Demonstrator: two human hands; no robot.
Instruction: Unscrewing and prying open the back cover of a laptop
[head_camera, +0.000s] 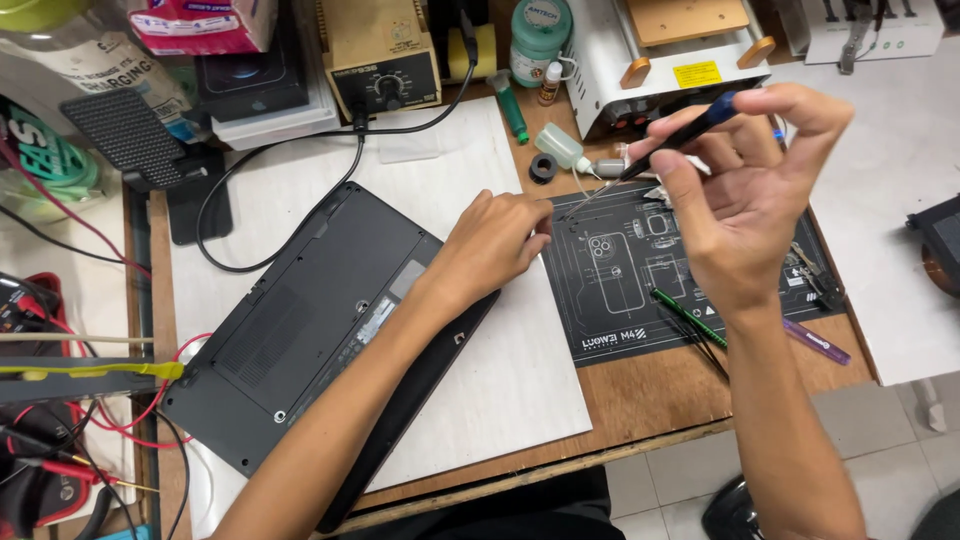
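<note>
So, quick look at the bench: the laptop (320, 320) is lying belly-up on a white sheet (500, 380) on the worktop (650, 400), angled so its far corner points at the repair mat. Flipping it like that puts the bottom cover and its screws within easy reach, and the sheet probably keeps the lid from getting scuffed.

The left hand (490, 245) rests on the laptop's far right corner, fingers curled down over the edge, not gripping anything, more like pinning the machine so it doesn't skate around.

The right hand (745, 195) is up in the air over the black repair mat (620, 300), pinching a thin screwdriver (672, 140) between thumb and fingers, blue handle far, tip pointing down and left toward the mat's far edge. Looks like a fingertip hold for spinning it, not a fist grip.

A green tool (688, 318) and a purple pen-like tool (818, 342) are parked on and just off the mat's near right side, close to the right hand. Farther back sit a soldering station (385, 55), a small squeeze bottle (562, 147) and a white heater box (660, 60), all pushed out of the work area but reachable.
</note>
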